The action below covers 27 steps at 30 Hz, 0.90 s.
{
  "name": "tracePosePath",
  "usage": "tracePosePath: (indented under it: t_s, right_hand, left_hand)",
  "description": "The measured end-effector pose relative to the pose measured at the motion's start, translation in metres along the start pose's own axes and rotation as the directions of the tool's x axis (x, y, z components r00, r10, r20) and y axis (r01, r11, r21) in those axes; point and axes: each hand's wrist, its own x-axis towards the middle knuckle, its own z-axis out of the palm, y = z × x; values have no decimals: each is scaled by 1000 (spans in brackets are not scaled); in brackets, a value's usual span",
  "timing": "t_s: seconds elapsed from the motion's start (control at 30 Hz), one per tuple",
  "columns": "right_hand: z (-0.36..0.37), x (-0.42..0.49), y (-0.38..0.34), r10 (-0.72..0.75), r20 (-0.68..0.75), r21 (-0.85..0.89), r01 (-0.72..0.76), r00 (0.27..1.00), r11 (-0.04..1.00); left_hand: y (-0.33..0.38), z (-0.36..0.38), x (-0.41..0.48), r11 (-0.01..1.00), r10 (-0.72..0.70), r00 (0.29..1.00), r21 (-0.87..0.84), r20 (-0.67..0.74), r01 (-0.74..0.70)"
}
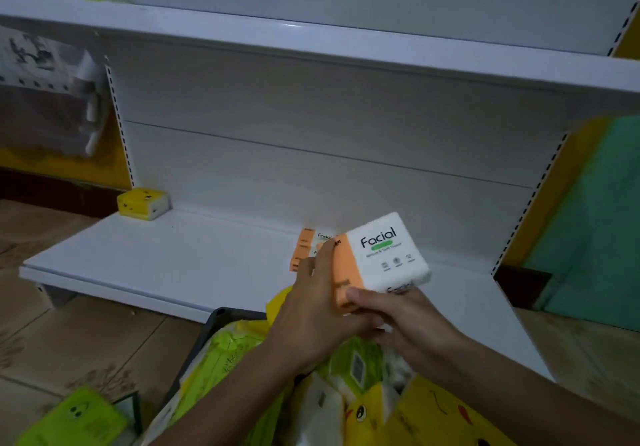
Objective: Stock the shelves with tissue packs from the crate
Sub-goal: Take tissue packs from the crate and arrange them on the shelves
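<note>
Left hand (311, 307) clasps the orange side, right hand (398, 321) pinches the near corner: the Facial tissue pack (384, 255) hangs over the lower shelf (156, 258). Just beyond the fingertips stands another orange pack (304, 248). A shove could topple it, or a slip drops ours into the crate (211, 327) below.

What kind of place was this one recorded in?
Probably a small shop or a mock-up of one: white retail shelving with slotted uprights, a crate full of tissue packs on a tiled floor, and a Facial tissue pack held in the left hand and right hand.
</note>
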Motion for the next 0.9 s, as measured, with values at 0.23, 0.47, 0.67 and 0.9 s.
tracePosePath:
  t_s: [0.23, 0.47, 0.67, 0.9]
  right_hand:
    - [-5, -1, 1, -143, 112, -97, 154, 983, 983]
    - [-28, 1, -22, -501, 108, -523, 478, 859, 706]
    - [-44, 35, -14, -536, 38, -482, 485, 843, 730]
    - [-92, 109, -2, -396, -273, -360, 289, 877, 887]
  left_hand:
    - [3, -11, 9, 990, 133, 974, 69, -184, -122]
    - [-6, -22, 15, 989, 66, 980, 142, -186, -40]
    - [-20, -25, 10, 997, 21, 998, 79, -56, -17]
    - [-39, -27, 12, 993, -50, 998, 107, 34, 46]
